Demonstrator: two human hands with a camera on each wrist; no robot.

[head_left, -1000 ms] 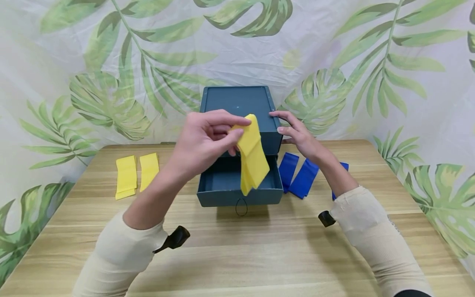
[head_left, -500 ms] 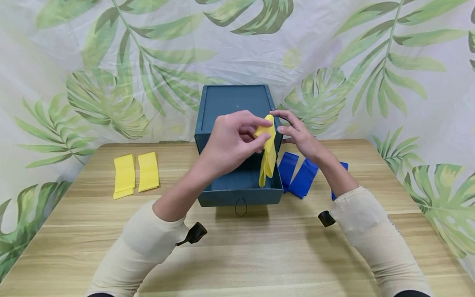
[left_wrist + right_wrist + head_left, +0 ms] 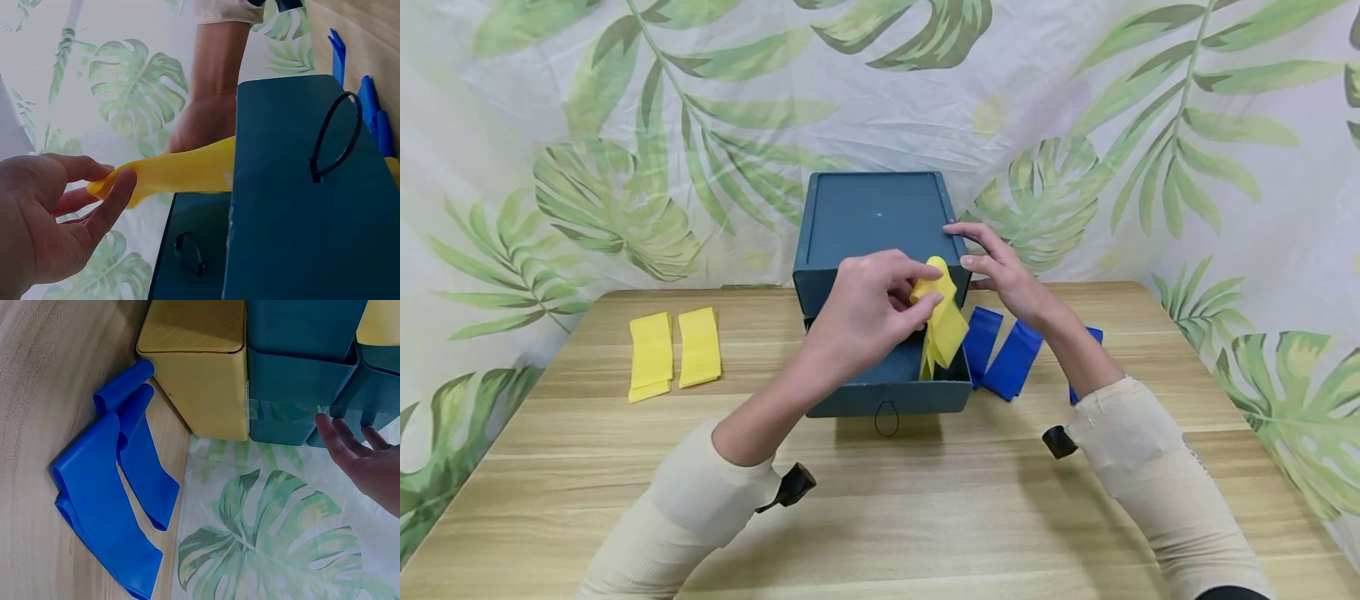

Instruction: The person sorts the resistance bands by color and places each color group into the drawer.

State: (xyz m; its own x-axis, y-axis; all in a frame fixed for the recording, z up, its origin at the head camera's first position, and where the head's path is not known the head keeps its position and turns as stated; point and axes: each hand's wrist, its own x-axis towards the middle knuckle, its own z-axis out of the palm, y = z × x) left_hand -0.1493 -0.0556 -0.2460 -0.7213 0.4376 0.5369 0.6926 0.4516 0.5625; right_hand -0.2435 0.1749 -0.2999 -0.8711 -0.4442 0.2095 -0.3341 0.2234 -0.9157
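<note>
My left hand (image 3: 876, 304) pinches one end of a folded yellow band (image 3: 945, 329) between thumb and fingers. The band hangs down into the right part of a pulled-out dark teal drawer (image 3: 887, 402). In the left wrist view, the drawer front hides the lower end of the band (image 3: 181, 169). My right hand (image 3: 1003, 271) touches the right side of the drawer cabinet (image 3: 880, 221), its fingers spread and lightly bent. From the right wrist view, those fingertips (image 3: 322, 422) lie against the teal side wall.
Two folded yellow bands (image 3: 651, 354) lie left on the wooden table (image 3: 910, 517). Several folded blue bands (image 3: 1015, 358) lie to the right, partly behind the right forearm. A yellow box (image 3: 200, 394) forms the cabinet's lowest part. A loop pull (image 3: 887, 419) hangs on the drawer front.
My left hand has moved right with the yellow band, then lowered it into the drawer. The right hand stays at the cabinet's side.
</note>
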